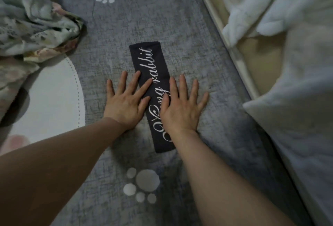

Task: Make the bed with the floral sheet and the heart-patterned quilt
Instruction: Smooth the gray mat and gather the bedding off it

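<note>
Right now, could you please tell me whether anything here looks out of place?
Yes: the floral sheet lies bunched in a crumpled heap at the upper left, not spread flat, on the grey paw-print cover.

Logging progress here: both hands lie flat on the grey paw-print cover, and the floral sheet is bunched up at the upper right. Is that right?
Not quite. The head view shows the floral sheet bunched up at the upper left, not the right. The left hand and right hand do lie flat on the grey paw-print cover.
</note>
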